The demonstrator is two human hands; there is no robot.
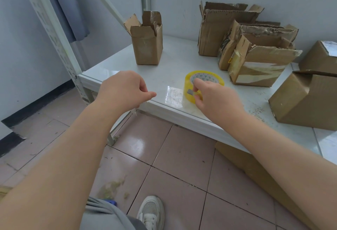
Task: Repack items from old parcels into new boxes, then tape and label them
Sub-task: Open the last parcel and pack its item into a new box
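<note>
Only partly can the grip of the right hand (215, 102) be read. Its thumb and fingers are curled on the near side of the tape roll (204, 77), and a small grey piece (190, 91) is seen between the fingertips, but what this piece is cannot be told. The near edge of the roll is covered by the hand. The left hand (122, 91) is held to the left of this grip, over the front edge of the desk (173, 56), with the fingers curled in and the thumb close to the forefinger. Whether a strip of clear tape is pinched there cannot be told, because nothing is plainly seen between the fingertips.

The tape roll is laid flat on the desk, under the right grip. It is a thick ring of clear yellowish tape, wound on a pale core with a small printed pattern. Beyond the grip and to its left, a small open box (147, 47) is stood upright with its flaps raised. Beyond the grip and to its right, several torn old boxes (255, 56) are packed close together, with scraps of tape on their walls. Further right of the grip, a brown box (302, 100) is cut off by the frame edge, and another box (321, 56) behind it is cut off too.
</note>
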